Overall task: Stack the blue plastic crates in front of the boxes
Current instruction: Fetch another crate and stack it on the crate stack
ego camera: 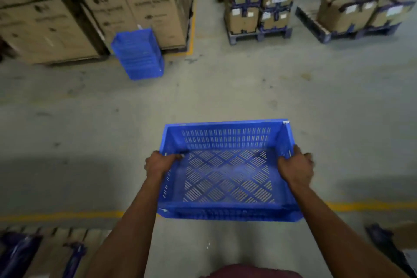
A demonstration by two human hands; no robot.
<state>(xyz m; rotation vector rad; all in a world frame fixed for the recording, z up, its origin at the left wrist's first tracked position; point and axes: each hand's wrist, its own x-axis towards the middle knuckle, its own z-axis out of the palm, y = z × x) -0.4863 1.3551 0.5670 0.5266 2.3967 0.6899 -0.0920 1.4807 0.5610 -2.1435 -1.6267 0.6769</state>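
A blue crate point(228, 171) was held above the concrete floor point(248, 88), open side up. The left hand point(160, 163) gripped its left rim and the right hand point(296, 166) its right rim. Well ahead, a stack of blue crates point(138, 54) stood against large cardboard boxes point(144, 7). Yellow floor lines point(370, 205) crossed near the held crate.

Open grey concrete floor point(225, 88) lies ahead of me, hemmed by tall brown cardboard boxes point(140, 7) fronted by stacked blue perforated plastic crates point(138, 54), and loaded dark pallets point(259, 35) on the right.
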